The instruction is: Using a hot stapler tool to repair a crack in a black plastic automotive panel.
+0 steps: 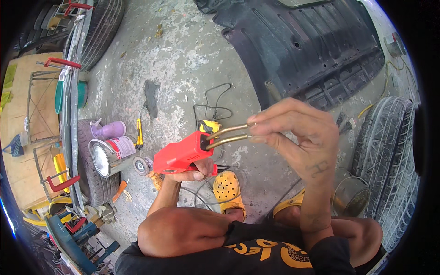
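My left hand [195,174] is closed around the handle of a red hot stapler [179,153], a pistol-shaped plastic-welding gun, with a finger near its trigger. Two brass-coloured prongs [229,136] stick out of its front, pointing right. At their ends is my right hand [305,142], its thumb and fingertips pinched close together. Whether a small piece sits between those fingertips is too small to tell. The gun is held above my knees, and a dark cable hangs below it.
A large black plastic panel [311,46] lies at the far right. Tyres [389,151] and a metal bucket [350,196] stand to the right. At left are a metal can [107,158], a purple bottle [112,130], a yellow utility knife [139,130] and red clamps [62,62]. Cables [215,107] cross the floor.
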The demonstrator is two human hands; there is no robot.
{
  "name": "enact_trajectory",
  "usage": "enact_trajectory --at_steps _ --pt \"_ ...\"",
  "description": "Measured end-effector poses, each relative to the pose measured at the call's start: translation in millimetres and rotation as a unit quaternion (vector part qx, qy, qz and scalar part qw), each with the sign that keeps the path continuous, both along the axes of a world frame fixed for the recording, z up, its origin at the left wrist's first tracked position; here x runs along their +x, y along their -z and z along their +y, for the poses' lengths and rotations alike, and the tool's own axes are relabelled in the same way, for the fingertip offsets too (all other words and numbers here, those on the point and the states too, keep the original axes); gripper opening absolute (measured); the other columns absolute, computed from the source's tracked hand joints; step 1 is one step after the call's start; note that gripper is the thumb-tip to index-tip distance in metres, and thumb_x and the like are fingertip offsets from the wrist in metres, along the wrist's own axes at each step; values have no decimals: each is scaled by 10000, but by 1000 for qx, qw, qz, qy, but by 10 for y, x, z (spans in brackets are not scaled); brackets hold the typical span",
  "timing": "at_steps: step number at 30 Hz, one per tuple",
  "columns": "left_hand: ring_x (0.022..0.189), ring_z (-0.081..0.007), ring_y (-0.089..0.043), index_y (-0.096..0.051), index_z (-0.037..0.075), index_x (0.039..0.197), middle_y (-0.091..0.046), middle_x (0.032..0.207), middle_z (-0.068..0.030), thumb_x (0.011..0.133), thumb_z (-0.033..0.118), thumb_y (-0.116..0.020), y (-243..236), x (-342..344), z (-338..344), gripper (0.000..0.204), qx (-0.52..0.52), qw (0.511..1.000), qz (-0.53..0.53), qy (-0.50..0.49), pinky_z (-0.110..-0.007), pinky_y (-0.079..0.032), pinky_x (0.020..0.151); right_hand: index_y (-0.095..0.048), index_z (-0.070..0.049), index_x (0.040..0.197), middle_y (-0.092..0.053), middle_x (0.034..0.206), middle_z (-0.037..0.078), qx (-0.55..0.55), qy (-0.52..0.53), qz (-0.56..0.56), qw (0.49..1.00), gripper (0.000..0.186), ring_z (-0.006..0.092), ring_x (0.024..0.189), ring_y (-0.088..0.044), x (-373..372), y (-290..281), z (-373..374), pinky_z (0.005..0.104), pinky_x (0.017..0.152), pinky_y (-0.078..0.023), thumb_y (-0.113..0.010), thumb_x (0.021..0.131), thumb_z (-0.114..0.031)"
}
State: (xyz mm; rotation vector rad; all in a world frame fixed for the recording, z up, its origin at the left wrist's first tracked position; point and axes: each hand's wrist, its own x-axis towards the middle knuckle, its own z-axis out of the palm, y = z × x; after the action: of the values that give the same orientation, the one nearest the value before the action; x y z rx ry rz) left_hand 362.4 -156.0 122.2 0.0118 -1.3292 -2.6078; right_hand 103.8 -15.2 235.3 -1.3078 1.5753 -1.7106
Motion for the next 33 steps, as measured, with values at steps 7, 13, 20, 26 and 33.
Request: enact_trajectory --at_steps 7,13,20,26,33 --pt "603 -220 -572 -631 -2 876 -570 681 -89 876 44 -714 46 -13 12 95 58 997 42 39 -407 -463 610 -765 -4 941 -761 967 125 -33 19 -168 985 202 191 887 -744 173 74 -20 273 764 -584 -796 762 86" --pt "555 -207 -551 -622 1 824 -554 626 -69 876 73 -692 143 38 105 112 98 993 35 50 -381 -453 634 -774 -16 937 -754 960 116 -26 30 -178 983 206 174 881 -733 208 11 -25 273 759 -579 -794 762 90" --pt "526 -184 -548 -625 1 784 -549 593 -54 855 90 -681 83 -77 72 127 101 989 59 91 -373 -459 635 -779 -29 920 -743 935 88 -34 47 -161 985 197 158 859 -724 195 16 -22 261 741 -572 -805 755 76" --pt "549 -176 -569 -652 13 943 -566 660 -37 875 76 -672 91 -11 95 95 123 988 60 72 -373 -465 641 -775 -34 893 -741 932 86 -35 42 -107 993 182 167 847 -728 157 -4 -28 269 726 -572 -820 743 60" --pt "530 -179 -566 -657 14 968 -560 651 -45 866 77 -681 120 -53 99 122 130 985 78 78 -374 -464 609 -766 -28 887 -738 934 90 -54 28 -49 997 199 175 839 -728 124 -5 -23 273 713 -575 -820 720 67"
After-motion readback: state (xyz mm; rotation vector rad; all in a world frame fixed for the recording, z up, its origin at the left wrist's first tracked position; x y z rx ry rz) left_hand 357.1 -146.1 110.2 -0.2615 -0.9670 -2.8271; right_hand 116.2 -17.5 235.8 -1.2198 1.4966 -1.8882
